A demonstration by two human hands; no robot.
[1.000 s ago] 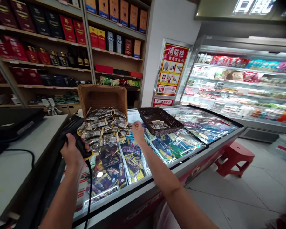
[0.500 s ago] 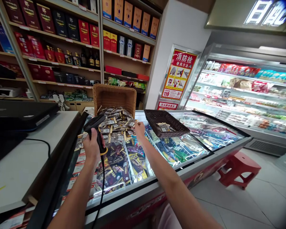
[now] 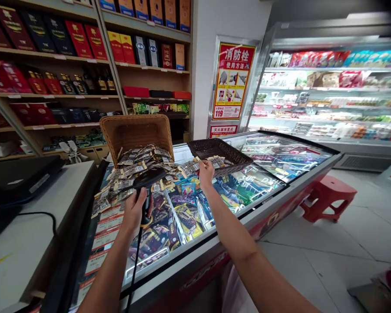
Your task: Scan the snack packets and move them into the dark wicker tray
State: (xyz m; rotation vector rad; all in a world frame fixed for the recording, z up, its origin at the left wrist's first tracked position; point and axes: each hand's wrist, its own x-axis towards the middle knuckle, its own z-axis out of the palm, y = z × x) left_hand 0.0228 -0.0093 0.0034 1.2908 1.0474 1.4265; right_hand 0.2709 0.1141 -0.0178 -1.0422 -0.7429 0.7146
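My left hand (image 3: 136, 211) is wrapped round the handle of a black barcode scanner (image 3: 149, 177), whose cord hangs down over the freezer edge. Between the fingers of my right hand (image 3: 206, 174) is a small clear snack packet (image 3: 189, 168), close to the near left rim of a dark brown woven basket (image 3: 237, 158). Some similar packets (image 3: 217, 162) lie in that basket. A heap of these packets (image 3: 140, 158) spills from a tan wicker basket (image 3: 137, 124) tipped on its side, onto the freezer's glass top, under and behind the scanner.
The chest freezer (image 3: 195, 248) holds bagged goods under glass. A white counter (image 3: 19, 243) with a black device (image 3: 29, 182) stands at left. A red stool (image 3: 329, 198) is on the floor at right. Shelves of boxes and a lit chiller (image 3: 319, 95) line the back.
My right hand has moved from the heap rightward to the dark basket, with a packet in its fingers. The scanner has shifted right and slightly down. The whole view has turned slightly.
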